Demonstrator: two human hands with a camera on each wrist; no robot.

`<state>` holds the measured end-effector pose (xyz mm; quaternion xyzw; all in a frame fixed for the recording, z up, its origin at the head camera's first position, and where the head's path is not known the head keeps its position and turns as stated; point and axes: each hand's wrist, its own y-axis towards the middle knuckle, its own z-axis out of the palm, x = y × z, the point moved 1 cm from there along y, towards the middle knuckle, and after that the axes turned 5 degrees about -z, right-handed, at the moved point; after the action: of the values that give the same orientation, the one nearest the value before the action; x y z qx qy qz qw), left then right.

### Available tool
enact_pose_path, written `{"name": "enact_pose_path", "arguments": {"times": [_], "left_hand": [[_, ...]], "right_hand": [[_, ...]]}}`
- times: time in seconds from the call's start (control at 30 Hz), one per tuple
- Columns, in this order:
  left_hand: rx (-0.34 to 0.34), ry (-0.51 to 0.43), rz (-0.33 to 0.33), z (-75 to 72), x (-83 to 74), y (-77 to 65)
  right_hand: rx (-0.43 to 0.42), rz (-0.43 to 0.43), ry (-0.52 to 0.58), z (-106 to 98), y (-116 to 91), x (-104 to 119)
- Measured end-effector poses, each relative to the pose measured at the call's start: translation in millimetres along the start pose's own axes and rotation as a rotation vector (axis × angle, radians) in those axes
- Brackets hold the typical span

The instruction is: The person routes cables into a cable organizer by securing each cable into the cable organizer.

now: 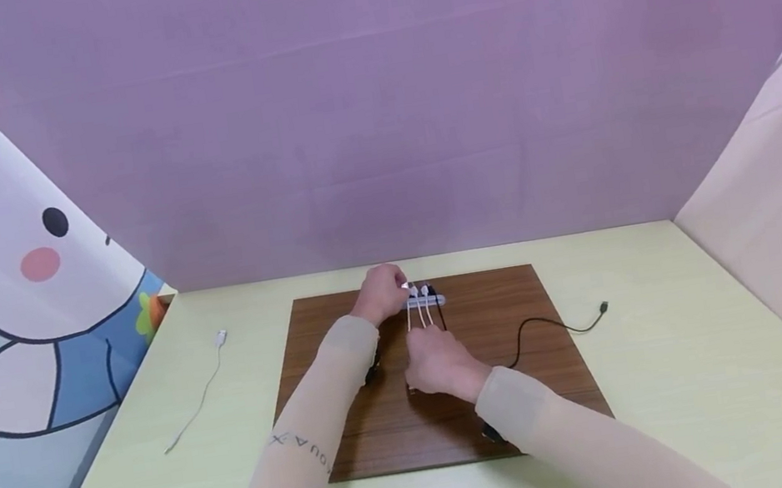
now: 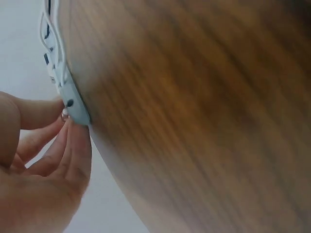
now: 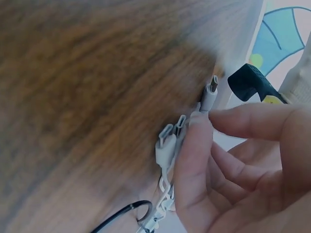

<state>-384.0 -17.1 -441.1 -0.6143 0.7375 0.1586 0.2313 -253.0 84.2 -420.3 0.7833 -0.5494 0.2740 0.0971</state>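
Note:
In the head view, my left hand [image 1: 380, 292] is at the left end of a pale blue cable holder strip [image 1: 433, 301] near the far edge of a brown wood-grain board. The left wrist view shows my thumb and fingertips pinching a small shiny cable end [image 2: 65, 115] by the strip's end [image 2: 77, 104]. Nearer me, my right hand [image 1: 442, 363] pinches a white cable just below its metal-tipped plug [image 3: 210, 94]. Beside those fingers lie other white plugs [image 3: 166, 150]. White cables [image 1: 420, 315] run from the strip toward this hand. Whether both hands hold one cable cannot be told.
The brown board [image 1: 361, 451] lies on a pale table [image 1: 657, 398]. A short white cable [image 1: 203, 398] lies on the table at left. A black cable [image 1: 535, 319] curves off the board's right side. Purple cloth [image 1: 386, 110] stands behind the table.

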Motion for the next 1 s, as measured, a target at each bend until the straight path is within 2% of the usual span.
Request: {"name": "enact_pose_path", "arguments": {"times": [0.07, 0.23, 0.4, 0.73, 0.87, 1.0], "left_hand": [[-0.004, 0.025, 0.003, -0.3, 0.8, 0.2], [0.003, 0.003, 0.002, -2.8, 3.4, -0.9], [0.006, -0.020, -0.022, -10.7, 8.0, -5.4], [-0.019, 0.047, -0.083, -32.8, 17.3, -20.4], [-0.036, 0.071, -0.087, -40.1, 26.8, -30.4], [-0.049, 0.114, -0.082, -47.4, 35.9, -48.1]], "right_hand": [[0.002, -0.029, 0.002, -1, -1, -2], [-0.005, -0.078, 0.016, -3, -5, -6], [-0.016, -0.070, 0.030, -4, -6, -10], [0.006, -0.078, -0.004, -6, -7, -9], [0.025, -0.095, 0.016, -4, -10, -7], [0.043, -0.140, 0.013, -2, -13, -7]]}}
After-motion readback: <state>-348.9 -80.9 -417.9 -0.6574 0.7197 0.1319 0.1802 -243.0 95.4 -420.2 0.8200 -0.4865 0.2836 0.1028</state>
